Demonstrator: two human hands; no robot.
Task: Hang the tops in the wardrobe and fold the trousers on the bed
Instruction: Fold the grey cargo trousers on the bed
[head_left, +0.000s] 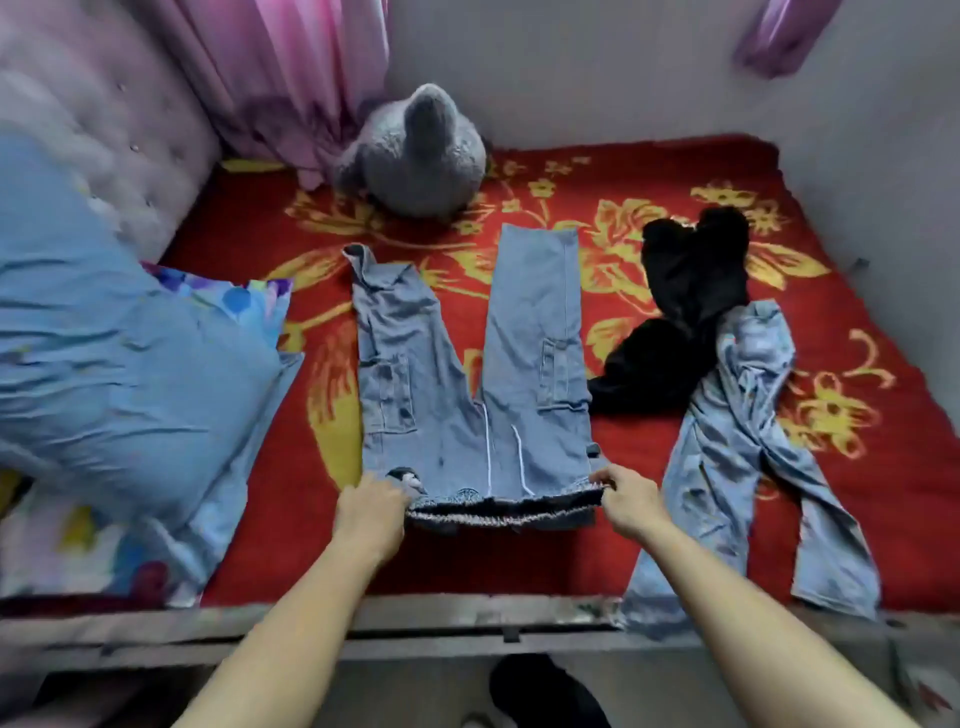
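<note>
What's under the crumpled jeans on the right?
The crumpled jeans overlap the black garment at their far end; the red blanket lies under their middle. The garment's covered part is hidden.

Blue-grey jeans (467, 364) – red blanket (649, 452), yellow flowers.

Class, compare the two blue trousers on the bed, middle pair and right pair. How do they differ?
The middle trousers lie flat, legs spread apart; the right trousers lie rumpled. The left hand and right hand grip the middle trousers' waistband; no hand holds the right trousers. Only the right trousers drape over the near edge of the bed. Both are light blue.
</note>
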